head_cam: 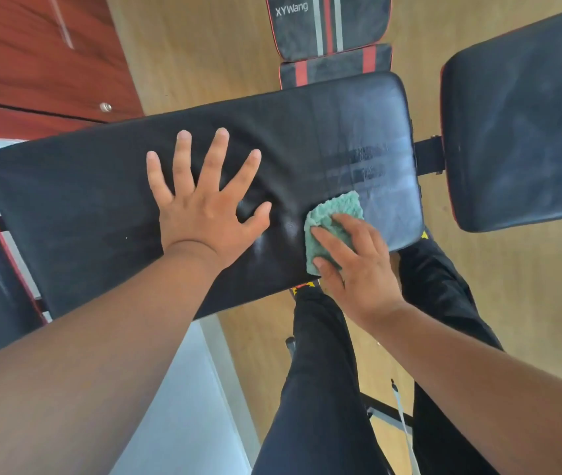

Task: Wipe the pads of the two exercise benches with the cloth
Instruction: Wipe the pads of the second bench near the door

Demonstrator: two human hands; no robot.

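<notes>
Left hand [204, 204] flat on the long black pad [77, 207] of the bench, fingers spread wide, holding nothing. Right hand [355, 265] presses the folded green cloth [336, 214] onto the same pad near its right end — grip: thumb and fingers curled over the cloth. Streaky sheen on the pad beyond the cloth. Second black pad [523, 121] sits just right, apart. Another bench pad [329, 25] with red and grey stripes lies behind on the wood floor [204, 46].

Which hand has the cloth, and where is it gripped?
The right hand grips the green cloth by its near edge; the left hand holds nothing.
</notes>
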